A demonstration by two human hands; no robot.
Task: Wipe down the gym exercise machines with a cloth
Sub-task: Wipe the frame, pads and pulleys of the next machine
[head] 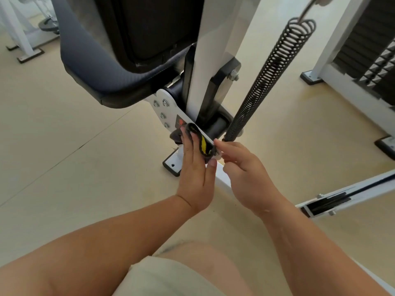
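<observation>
A dark cloth with a yellow stripe [202,144] is folded over the edge of a white bolted bracket plate [165,110] low on the exercise machine. My left hand [196,176] presses the cloth against the plate, fingers flat on one side and thumb on the other. My right hand [241,167] is just to the right, its fingertips pinching the plate's lower edge beside the cloth. Above hangs the black padded seat [89,67], with the white upright post [211,50] behind it.
A long black coil spring [271,75] runs diagonally right of the post. A weight stack [376,52] in a white frame stands at far right. A white floor rail [346,195] lies at lower right. Another machine's white legs [19,33] stand at upper left. Beige floor all around.
</observation>
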